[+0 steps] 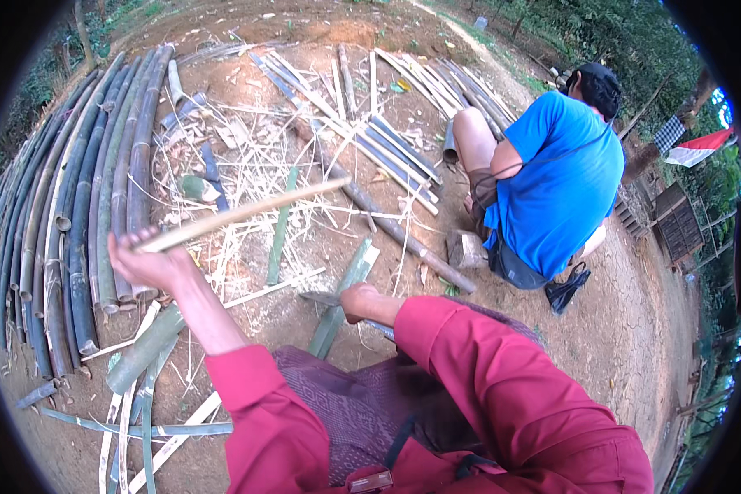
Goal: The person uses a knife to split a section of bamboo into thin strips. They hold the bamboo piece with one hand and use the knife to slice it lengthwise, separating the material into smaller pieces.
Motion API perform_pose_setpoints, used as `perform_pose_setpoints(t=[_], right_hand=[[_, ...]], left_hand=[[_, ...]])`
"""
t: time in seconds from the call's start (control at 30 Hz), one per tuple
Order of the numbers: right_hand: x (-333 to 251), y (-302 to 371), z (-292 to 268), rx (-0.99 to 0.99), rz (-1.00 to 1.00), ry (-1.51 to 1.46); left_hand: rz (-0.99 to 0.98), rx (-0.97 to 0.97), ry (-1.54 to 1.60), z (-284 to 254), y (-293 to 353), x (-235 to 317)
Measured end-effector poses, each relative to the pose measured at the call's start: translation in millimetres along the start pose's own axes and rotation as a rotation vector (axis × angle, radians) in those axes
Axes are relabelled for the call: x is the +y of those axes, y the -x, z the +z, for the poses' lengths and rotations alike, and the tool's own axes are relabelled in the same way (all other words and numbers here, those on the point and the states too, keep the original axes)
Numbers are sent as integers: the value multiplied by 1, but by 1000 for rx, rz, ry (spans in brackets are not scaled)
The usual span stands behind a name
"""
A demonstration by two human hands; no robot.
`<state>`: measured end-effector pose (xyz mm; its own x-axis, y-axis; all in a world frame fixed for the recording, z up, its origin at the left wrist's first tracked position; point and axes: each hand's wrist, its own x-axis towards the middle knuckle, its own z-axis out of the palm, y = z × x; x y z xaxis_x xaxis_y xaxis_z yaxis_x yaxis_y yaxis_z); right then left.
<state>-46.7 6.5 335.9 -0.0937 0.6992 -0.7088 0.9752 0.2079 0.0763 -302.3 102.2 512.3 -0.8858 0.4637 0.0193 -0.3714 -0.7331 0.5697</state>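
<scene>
Head view is showing the left hand (144, 262) gripping a pale bamboo strip (239, 212), lifting it over the dirt ground (634, 329). Right hand (356, 301) is closing around a blade (319, 297), resting beside a green bamboo slat (343, 295).

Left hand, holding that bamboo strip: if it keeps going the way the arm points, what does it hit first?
Likely the row of bamboo poles lying on the ground just beyond the left hand, which grips the bamboo strip. Depth is unclear: the hand may be raised above them.
</scene>
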Motion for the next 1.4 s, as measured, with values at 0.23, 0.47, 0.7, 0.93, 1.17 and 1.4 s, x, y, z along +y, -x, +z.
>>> perform_pose_setpoints(t=[0.23, 0.47, 0.7, 0.93, 1.17, 1.4], right_hand=[[57, -51, 3, -41, -132, 88], [135, -83, 14, -107, -228, -10], [195, -101, 35, -41, -249, -177], [283, -182, 103, -135, -279, -721], [298, -183, 133, -255, -326, -989], [364, -136, 120, -165, -314, -832]], left_hand=[[-161, -18, 142, 2, -8, -69], [-449, 505, -36, -164, 36, -239], [-407, 532, -303, -219, 79, -310], [291, -938, -1741, -244, 136, -382], [356, -1160, -1944, -283, 172, -423], [40, -1242, -2254, -224, 194, -404]])
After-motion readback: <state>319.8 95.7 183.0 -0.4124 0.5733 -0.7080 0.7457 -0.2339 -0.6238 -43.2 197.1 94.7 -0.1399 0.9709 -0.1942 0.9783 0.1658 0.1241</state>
